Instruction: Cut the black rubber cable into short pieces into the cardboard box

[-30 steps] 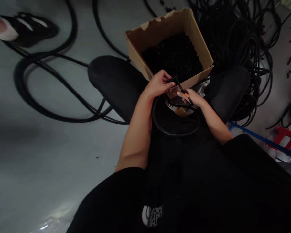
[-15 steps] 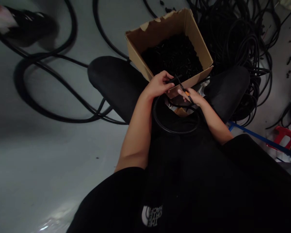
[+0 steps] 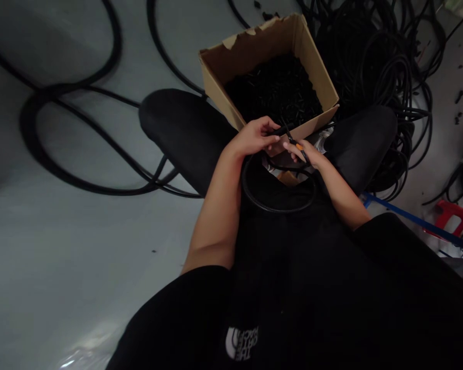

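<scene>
My left hand (image 3: pixel 252 137) is closed around the end of a black ribbed hose (image 3: pixel 272 208) that loops down over my lap. My right hand (image 3: pixel 306 152) grips a small cutter with orange on its handle (image 3: pixel 298 147), its black tip meeting the hose end just in front of my left fingers. Both hands are over the near edge of a torn cardboard box (image 3: pixel 216 77) filled with short black cut pieces (image 3: pixel 278 92). My knees in black trousers sit on either side of the box.
A big tangle of black hose (image 3: pixel 381 56) lies behind and right of the box. Long hose loops (image 3: pixel 81 92) run over the grey floor at left. A blue bar (image 3: pixel 416 218) and a red stool (image 3: pixel 457 213) are at the right edge.
Another person's foot in a black shoe at the top left has left the view. My hands have barely moved; my left fingers shifted slightly on the hose end.
</scene>
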A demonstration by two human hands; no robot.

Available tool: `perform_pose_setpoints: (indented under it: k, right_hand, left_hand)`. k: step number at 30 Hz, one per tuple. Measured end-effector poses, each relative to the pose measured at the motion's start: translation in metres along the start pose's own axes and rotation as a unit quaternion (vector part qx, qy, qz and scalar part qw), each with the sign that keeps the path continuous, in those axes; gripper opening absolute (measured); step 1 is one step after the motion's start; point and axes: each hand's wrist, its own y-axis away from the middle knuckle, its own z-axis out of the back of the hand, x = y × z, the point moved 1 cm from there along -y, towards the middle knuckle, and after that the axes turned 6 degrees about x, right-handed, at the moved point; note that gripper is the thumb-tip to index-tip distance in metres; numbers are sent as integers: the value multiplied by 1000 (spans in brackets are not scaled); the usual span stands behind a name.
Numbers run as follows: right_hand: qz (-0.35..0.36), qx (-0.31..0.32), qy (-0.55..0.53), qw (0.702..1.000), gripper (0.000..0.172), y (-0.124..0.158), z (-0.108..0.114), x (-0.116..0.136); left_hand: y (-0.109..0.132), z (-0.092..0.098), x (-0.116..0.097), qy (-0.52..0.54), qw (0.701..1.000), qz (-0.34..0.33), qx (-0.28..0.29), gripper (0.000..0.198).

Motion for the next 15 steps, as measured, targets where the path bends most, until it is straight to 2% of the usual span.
perform_pose_setpoints:
  k: [6,10,15]
  right_hand:
    - [-24,-26,43,998,64,-1,4,-1]
    - [-37,-36,54,997,66,0,5,0]
    - [6,-23,53,998,53,-2,2,1]
  left_hand:
    - [-2,4,7,-15,1000,-3,-22,57]
    - [-3,4,8,-31,999,1,-33,56]
    - [-3,5,8,-31,999,21,-20,47]
